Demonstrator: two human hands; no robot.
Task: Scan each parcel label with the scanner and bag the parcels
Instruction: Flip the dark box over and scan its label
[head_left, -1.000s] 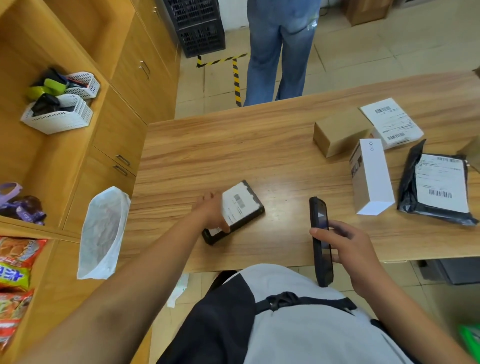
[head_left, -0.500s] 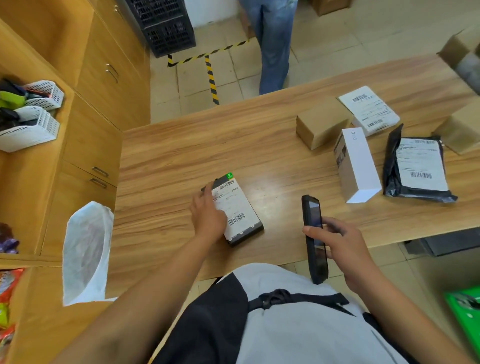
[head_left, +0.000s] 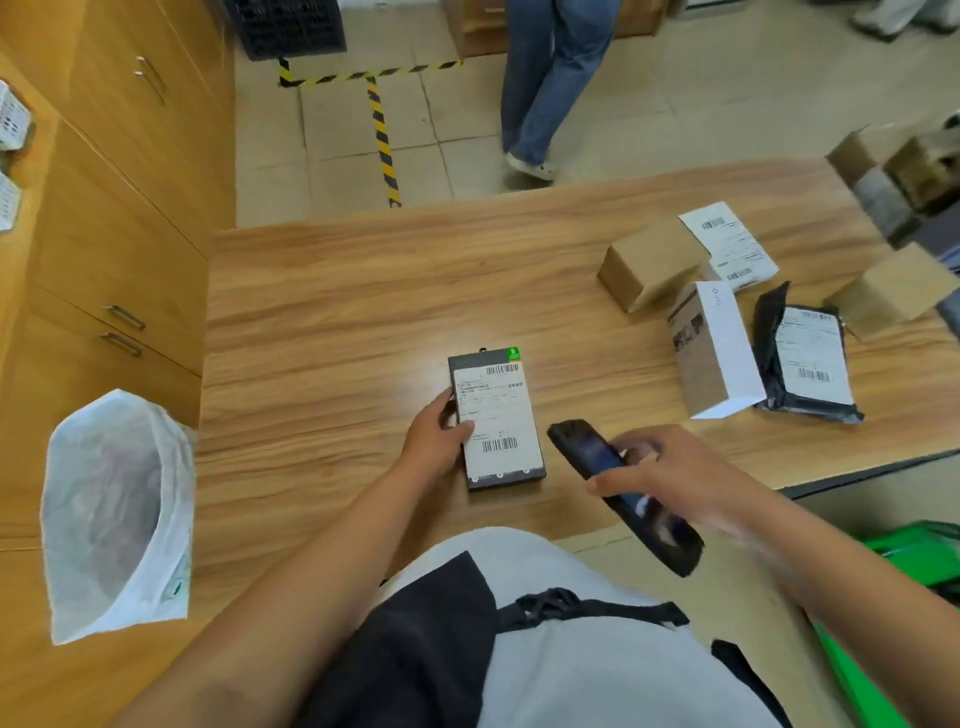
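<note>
The left hand (head_left: 439, 439) was closed on the left edge of the labelled parcel (head_left: 498, 421), with the thumb laid on the white label and the fingers curled at the side. The parcel was laid flat on the bench (head_left: 337, 312), label up, at 2 o'clock from that hand and touching it. The right hand (head_left: 670, 467) was wrapped round the scanner (head_left: 589, 449), which was held tilted over the near bench edge. Its top end was pointed toward 10 o'clock, just beside the parcel's lower right corner; whether the two touched could not be told.

At 1 to 2 o'clock from the right hand a group of parcels was gathered. A white box (head_left: 717, 348) was set nearest, a black mailer (head_left: 805, 353) with its label up was laid just right of it, a brown box (head_left: 649, 262) was placed behind, and a white labelled packet (head_left: 727, 244) was leaned against that box. Nothing was placed between the scanner and the labelled parcel. Bare bench was left at 12 and 9 o'clock of the left hand, out to the far and left edges.

Off the left edge, at 8 o'clock from the left hand and well apart from it, a white bag (head_left: 111, 514) was held open-mouthed against the wooden cabinets (head_left: 119, 234). Beyond the far edge a person in jeans (head_left: 550, 78) was seen on the tiled floor near striped tape (head_left: 382, 135).
</note>
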